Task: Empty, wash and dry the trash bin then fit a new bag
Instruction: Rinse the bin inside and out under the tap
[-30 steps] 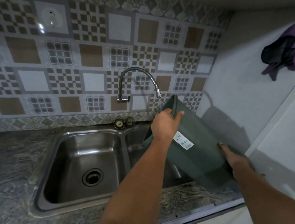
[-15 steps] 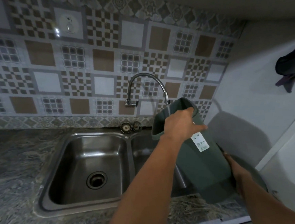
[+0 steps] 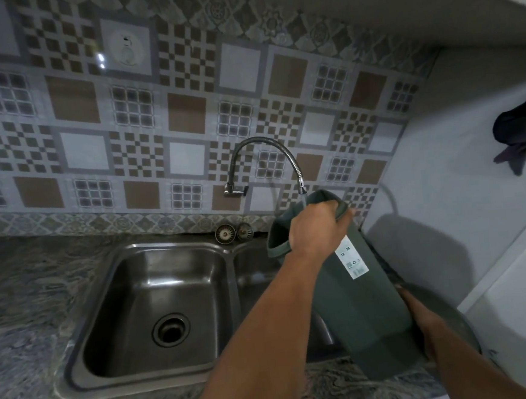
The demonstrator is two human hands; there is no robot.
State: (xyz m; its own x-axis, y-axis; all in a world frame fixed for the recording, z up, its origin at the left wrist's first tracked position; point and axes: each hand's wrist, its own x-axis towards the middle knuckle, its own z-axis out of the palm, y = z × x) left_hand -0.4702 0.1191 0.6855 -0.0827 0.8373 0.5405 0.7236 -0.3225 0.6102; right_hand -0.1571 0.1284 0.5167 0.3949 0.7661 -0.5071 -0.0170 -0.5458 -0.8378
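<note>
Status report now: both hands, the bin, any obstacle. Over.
Left hand grips the rim of the bin. Right hand supports the bin low down. Bin tilted over the sink, mouth under the running faucet. Nothing in the way.

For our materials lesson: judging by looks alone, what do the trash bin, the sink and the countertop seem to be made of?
Trash bin: probably plastic, matte dark green, smooth moulded rolled rim, printed sticker.
Sink: likely stainless steel, brushed grey with soft reflections.
Countertop: looks like polished granite or similar stone, grey swirling veins; it could be an imitation.
</note>
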